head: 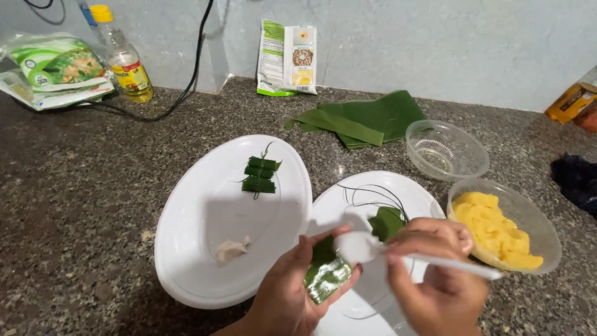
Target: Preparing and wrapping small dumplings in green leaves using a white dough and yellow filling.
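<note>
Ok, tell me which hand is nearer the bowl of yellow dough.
Right. The right hand, holding a white plastic spoon, is right beside the bowl of yellow dough; the left hand, holding a folded green leaf, is farther left.

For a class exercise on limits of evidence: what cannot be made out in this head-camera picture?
- White plastic spoon: bowl blurred, contents unclear.
- Folded green leaf piece in left hand: part hidden by the fingers.
- Right hand: cut off by the bottom edge.
- Orange packet: cut off by the right edge.
</note>
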